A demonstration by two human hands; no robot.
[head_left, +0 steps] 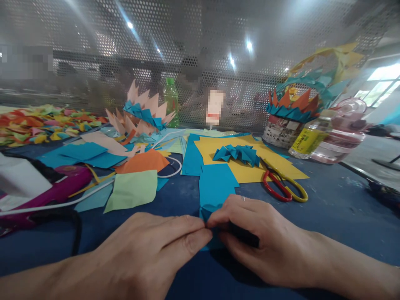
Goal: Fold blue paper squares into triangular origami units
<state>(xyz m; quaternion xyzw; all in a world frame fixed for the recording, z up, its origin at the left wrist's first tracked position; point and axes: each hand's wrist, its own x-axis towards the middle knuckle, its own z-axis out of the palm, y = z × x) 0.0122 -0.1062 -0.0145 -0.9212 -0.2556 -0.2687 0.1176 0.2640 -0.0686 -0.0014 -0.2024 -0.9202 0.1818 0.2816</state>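
Note:
Close in front of me, my left hand [150,246] and my right hand [262,233] meet fingertip to fingertip over a folded piece of blue paper [206,211]. The left fingers are pressed together on its near edge. With bent thumb and fingers, the right hand pinches the same piece, and a ring shows on one finger. Much of the piece is hidden under the fingertips. Just beyond it lies a flat blue paper sheet [217,181]. Several pointed folded blue pieces [236,155] rest on a yellow sheet [284,168] behind.
Scissors [284,183] with red and yellow handles lie to the right. Paper scraps [136,187] and a purple glue gun [62,187] with a white cable are at left. Farther back stand pink-and-blue paper spikes [145,110], a green bottle [171,104], a decorated basket [281,129] and clear bottles [339,137].

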